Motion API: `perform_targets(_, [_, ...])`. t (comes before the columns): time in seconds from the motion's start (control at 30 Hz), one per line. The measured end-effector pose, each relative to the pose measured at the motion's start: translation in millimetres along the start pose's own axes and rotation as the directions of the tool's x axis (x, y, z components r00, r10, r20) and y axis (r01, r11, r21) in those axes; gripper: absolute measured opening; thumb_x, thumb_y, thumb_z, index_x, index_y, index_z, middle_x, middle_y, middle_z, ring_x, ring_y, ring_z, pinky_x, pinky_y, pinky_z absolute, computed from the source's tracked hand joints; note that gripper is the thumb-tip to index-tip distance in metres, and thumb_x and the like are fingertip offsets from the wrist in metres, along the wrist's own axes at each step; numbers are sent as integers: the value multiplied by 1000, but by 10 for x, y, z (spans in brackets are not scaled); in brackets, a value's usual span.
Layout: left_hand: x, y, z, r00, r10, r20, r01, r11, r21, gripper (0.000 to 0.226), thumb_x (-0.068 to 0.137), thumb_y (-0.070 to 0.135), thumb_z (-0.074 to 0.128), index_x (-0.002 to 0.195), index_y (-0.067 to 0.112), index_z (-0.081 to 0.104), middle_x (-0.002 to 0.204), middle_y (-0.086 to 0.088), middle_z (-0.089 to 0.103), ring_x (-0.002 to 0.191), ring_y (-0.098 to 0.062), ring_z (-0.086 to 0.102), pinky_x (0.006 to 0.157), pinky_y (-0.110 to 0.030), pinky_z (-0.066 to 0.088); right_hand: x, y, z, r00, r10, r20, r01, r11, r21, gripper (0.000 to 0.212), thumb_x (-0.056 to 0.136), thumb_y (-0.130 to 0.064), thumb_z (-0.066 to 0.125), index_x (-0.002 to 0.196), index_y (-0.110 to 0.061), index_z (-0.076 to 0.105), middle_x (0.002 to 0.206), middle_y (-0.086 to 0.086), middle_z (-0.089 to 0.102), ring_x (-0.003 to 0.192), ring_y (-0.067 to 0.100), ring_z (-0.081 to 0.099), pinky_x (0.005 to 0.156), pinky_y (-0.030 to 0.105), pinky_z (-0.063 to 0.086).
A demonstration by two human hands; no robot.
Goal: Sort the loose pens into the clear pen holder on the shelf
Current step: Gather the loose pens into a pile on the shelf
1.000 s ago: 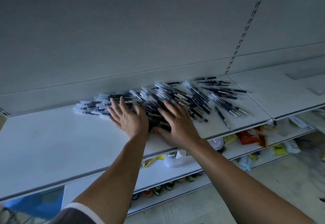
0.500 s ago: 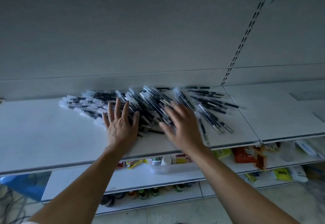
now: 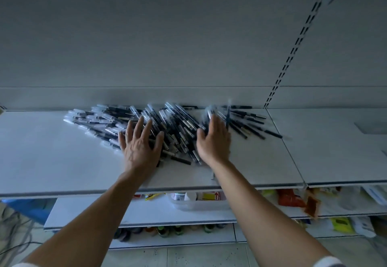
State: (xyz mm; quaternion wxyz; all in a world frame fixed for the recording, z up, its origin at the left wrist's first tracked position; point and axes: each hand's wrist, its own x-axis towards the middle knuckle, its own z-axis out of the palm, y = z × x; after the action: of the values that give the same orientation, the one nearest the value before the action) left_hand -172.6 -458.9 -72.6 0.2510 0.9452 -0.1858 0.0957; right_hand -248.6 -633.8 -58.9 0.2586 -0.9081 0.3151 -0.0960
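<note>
A big heap of loose black and clear pens (image 3: 173, 124) lies spread across the white shelf (image 3: 52, 151), against its back wall. My left hand (image 3: 140, 143) rests flat on the heap's front left part, fingers straight and spread. My right hand (image 3: 213, 138) stands on its edge in the heap's right half with straight fingers pressed against the pens; its fingertips and the pens there are blurred. Several pens (image 3: 251, 124) lie to the right of that hand. A faint clear rectangular thing (image 3: 370, 127) lies on the neighbouring shelf panel; I cannot tell whether it is the pen holder.
A slotted upright (image 3: 293, 50) divides the back wall at the right. Lower shelves hold a clear tub (image 3: 194, 203), small bottles and coloured packets (image 3: 291, 199). The shelf's front edge runs just below my wrists. Tiled floor lies below.
My right hand has turned from palm-down onto its edge and moved right into the heap, shifting pens. My left hand stays flat on the pens. The camera has moved closer.
</note>
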Motion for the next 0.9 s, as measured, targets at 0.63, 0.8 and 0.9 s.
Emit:
perform_targets(0.63, [-48, 18, 2, 998, 53, -43, -52, 999, 13, 66, 92, 62, 22, 147, 28, 34, 155, 3, 31, 147, -13, 8, 120, -45, 0, 709, 631, -375, 989, 144, 21, -138, 975, -176, 66, 99, -56, 23, 151, -16, 25, 161, 12, 12, 147, 32, 9, 119, 45, 7])
perform_targets(0.8, [-55, 14, -20, 997, 63, -34, -63, 998, 14, 68, 93, 63, 19, 148, 27, 32, 156, 3, 28, 147, -12, 7, 120, -44, -2, 652, 315, -160, 990, 95, 106, -86, 992, -90, 64, 98, -56, 28, 152, -21, 24, 161, 9, 10, 147, 37, 2, 118, 46, 1])
perform_targets(0.9, [-51, 0, -24, 997, 70, -26, -69, 998, 7, 66, 93, 62, 20, 148, 27, 32, 156, 3, 28, 147, -12, 7, 120, -44, -2, 673, 336, -190, 990, 92, 103, -82, 992, -91, 63, 97, -56, 31, 149, -21, 30, 160, 7, 17, 146, 37, 7, 118, 47, 8])
